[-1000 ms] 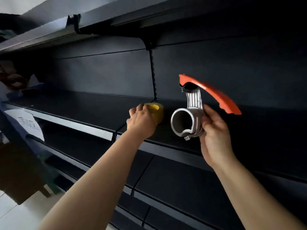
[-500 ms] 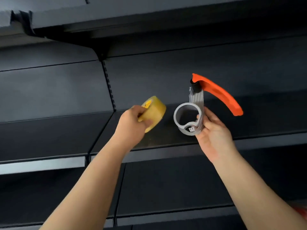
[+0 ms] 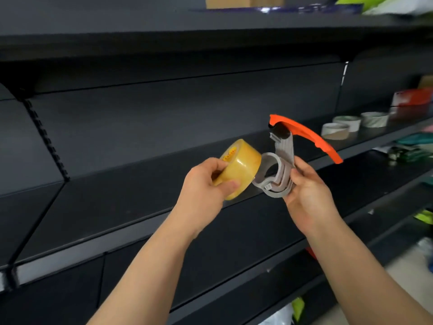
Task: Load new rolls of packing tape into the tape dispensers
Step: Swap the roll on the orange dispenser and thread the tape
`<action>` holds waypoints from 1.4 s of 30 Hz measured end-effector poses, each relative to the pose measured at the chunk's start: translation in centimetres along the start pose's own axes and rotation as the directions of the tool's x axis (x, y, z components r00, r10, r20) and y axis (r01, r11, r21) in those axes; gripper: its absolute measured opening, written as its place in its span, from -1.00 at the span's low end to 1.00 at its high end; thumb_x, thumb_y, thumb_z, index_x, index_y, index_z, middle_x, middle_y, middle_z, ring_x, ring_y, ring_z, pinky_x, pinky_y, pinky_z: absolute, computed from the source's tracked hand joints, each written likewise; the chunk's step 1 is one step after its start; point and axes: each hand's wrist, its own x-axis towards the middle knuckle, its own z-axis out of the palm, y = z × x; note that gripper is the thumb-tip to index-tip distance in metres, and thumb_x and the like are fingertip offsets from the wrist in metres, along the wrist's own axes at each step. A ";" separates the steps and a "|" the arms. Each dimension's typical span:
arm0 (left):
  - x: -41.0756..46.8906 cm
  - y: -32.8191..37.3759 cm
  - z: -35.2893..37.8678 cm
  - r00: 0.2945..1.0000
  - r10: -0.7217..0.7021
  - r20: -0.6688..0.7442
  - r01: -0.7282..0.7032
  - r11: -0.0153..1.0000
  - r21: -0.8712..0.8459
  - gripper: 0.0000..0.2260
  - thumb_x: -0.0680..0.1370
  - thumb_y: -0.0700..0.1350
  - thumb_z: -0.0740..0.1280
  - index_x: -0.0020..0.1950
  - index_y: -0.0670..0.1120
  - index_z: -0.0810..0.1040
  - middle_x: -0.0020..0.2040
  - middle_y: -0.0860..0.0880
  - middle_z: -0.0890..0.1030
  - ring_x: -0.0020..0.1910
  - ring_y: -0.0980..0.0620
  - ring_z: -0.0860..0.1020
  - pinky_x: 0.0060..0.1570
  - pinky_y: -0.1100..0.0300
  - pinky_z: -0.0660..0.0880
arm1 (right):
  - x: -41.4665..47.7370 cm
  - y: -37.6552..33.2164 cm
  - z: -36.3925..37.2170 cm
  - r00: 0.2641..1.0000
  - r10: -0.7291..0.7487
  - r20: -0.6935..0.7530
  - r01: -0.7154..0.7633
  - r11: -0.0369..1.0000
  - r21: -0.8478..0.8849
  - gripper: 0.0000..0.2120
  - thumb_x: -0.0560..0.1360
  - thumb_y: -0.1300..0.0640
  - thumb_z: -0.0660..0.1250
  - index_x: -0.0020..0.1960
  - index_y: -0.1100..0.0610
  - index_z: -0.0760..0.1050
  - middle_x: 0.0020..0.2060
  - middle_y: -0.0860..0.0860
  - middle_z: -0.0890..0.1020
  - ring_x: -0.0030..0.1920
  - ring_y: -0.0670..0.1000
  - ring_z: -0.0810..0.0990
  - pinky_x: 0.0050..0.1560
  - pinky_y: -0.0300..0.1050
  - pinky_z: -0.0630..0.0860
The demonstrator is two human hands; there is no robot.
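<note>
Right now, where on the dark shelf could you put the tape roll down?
The dark shelf is bare from the slotted upright on the left to behind the tape roll and dispenser. Farther right it is crowded: three pale rings and a red box fill that end.

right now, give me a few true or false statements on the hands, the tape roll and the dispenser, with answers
1. The left hand grips the yellow tape roll. True.
2. Three pale rings stand on the shelf at the right. True.
3. The tape roll lies on the shelf. False: it is held in the air, at the grey hub of the dispenser.
4. The right hand holds the dispenser by its orange handle. False: it holds the grey body, and the handle sticks out free.
</note>
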 end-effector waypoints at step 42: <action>1.6 9.6 28.3 0.946 0.025 0.324 0.109 0.915 -0.389 -0.75 0.50 -0.08 0.43 0.13 -0.13 0.53 -0.05 -0.06 0.66 -0.08 -0.01 0.64 -0.04 0.11 0.61 | 4.4 -13.5 -26.7 0.969 0.013 -0.247 -0.025 0.999 -0.045 -0.61 0.60 0.37 0.08 0.35 0.13 0.43 0.06 0.10 0.67 0.01 0.07 0.65 -0.04 -0.03 0.56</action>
